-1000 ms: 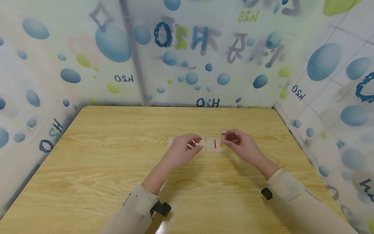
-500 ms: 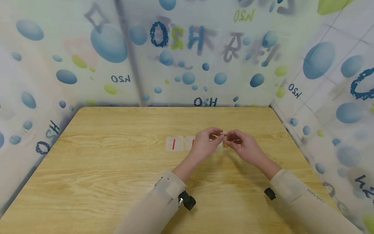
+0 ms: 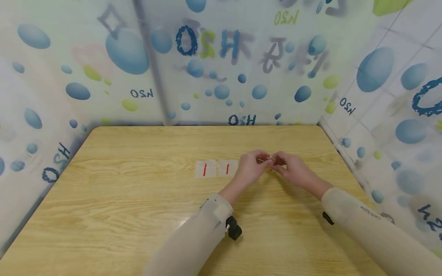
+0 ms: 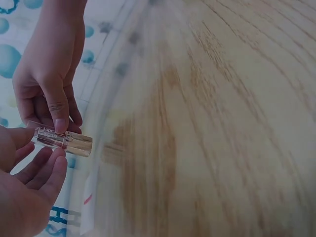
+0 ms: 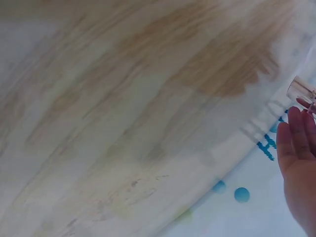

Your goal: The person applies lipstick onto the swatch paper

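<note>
A small lipstick tube (image 4: pixel 78 145) with a clear lettered end and a gold base is between my two hands, over the right part of the table. My right hand (image 3: pixel 293 169) pinches it, with the thumb laid across the lettering in the left wrist view. From the other side, my left hand (image 3: pixel 249 168) grips the clear end between thumb and fingers. The head view shows almost none of the tube, as the fingers cover it. In the right wrist view, the gold base (image 5: pixel 299 89) shows at the right edge beside the right hand's fingers (image 5: pixel 297 131).
Two white paper squares (image 3: pixel 205 169), each with a red stroke, lie side by side on the wooden table (image 3: pixel 138 203), left of my hands. Bubble-patterned walls (image 3: pixel 221 76) stand behind the table and along both sides.
My left hand has moved right across the paper squares to meet the right hand and take hold of the lipstick tube. The right hand has kept its grip, nearly in place.
</note>
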Tool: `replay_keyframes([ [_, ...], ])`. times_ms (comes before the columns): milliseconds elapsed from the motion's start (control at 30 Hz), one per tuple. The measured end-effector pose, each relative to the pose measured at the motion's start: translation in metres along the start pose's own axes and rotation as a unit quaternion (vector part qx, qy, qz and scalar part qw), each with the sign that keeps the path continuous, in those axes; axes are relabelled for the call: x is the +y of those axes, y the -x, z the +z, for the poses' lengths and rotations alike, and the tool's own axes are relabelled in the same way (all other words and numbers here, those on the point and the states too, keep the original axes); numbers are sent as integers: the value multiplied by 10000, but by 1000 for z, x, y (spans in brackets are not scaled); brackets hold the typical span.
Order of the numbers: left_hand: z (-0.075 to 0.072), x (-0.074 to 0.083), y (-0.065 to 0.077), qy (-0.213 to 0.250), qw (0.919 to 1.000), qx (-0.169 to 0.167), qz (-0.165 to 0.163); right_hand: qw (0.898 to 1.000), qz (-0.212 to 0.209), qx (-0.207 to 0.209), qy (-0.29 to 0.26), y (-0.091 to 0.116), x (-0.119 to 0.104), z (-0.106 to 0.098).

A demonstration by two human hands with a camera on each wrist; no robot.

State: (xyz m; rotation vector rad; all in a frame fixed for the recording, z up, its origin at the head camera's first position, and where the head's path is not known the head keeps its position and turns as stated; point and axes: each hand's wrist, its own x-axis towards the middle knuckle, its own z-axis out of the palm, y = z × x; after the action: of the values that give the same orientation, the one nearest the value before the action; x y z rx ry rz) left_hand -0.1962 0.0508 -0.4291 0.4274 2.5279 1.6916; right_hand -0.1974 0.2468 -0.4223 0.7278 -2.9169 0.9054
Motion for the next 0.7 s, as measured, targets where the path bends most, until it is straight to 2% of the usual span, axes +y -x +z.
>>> replay_keyframes([
  [200,10,-3,-6,-22,9999,36,-92,9995,267,-143,-51,1,10,1],
  [700,16,-2,-9,-107,9996,-150,-215,9996,268,-128,-2,3,20,-1],
])
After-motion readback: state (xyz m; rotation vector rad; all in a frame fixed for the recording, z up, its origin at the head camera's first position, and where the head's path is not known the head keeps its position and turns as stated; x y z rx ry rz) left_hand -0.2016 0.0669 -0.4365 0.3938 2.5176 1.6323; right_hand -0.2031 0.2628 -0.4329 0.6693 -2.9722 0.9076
